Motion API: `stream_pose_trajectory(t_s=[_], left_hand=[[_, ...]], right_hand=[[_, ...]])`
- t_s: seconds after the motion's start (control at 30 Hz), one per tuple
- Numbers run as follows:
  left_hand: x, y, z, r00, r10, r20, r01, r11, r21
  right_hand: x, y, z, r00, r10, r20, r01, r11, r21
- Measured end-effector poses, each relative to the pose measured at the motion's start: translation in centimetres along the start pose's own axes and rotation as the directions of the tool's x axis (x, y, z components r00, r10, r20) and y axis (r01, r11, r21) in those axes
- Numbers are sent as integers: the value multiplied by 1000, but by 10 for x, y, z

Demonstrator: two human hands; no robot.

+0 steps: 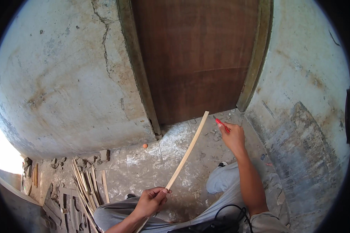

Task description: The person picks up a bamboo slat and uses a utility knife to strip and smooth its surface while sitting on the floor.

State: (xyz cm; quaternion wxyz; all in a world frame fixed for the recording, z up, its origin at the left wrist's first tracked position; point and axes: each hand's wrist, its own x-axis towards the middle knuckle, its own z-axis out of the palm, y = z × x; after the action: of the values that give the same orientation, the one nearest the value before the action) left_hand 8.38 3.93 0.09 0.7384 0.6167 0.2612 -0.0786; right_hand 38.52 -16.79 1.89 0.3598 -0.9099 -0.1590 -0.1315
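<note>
Head view: grips a long, flat, pale wooden strip [188, 153] toward its near end in the left hand [151, 202], with thumb on top and fingers curled round it. Extends the strip forward and slightly right, above the dusty grey tiled floor [144, 171], toward the foot of a dark brown wooden door [194, 58]. Pinches a slim red pen-like tool [219, 122] between thumb and fingers of the right hand [233, 136], with its dark tip near the strip's far end but apart from it. Wears loose grey trousers [221, 182], with legs bent on either side of the strip. Shows, beside the left knee, a loose bundle of thin pale wooden strips [87, 184] next to a grey panel with cut-out openings [68, 191]. Shows also a small round orange object [145, 146] near a cracked, stained, pale wall [66, 77].
</note>
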Motion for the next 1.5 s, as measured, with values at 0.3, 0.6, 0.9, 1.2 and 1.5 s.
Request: stream_pose_trajectory(t_s=[0.3,0.6,0.9,1.2,1.5], left_hand=[[1,0,2,1000,12,23,-12,1000,6],[1,4,5,1000,12,13,-12,1000,1],[2,2,3,1000,-25,1,25,1000,-17],[5,-2,3,1000,13,-20,-13,1000,4],[1,-3,3,999,42,-29,-41,999,29]], right_hand=[[-13,-6,4,993,-79,-93,105,940,324],[-15,-16,-3,957,-280,-79,290,896,336],[-45,-31,8,878,-467,108,417,855,307],[-48,-33,11,849,-514,125,474,843,253],[-50,-35,11,852,-515,99,475,837,271]])
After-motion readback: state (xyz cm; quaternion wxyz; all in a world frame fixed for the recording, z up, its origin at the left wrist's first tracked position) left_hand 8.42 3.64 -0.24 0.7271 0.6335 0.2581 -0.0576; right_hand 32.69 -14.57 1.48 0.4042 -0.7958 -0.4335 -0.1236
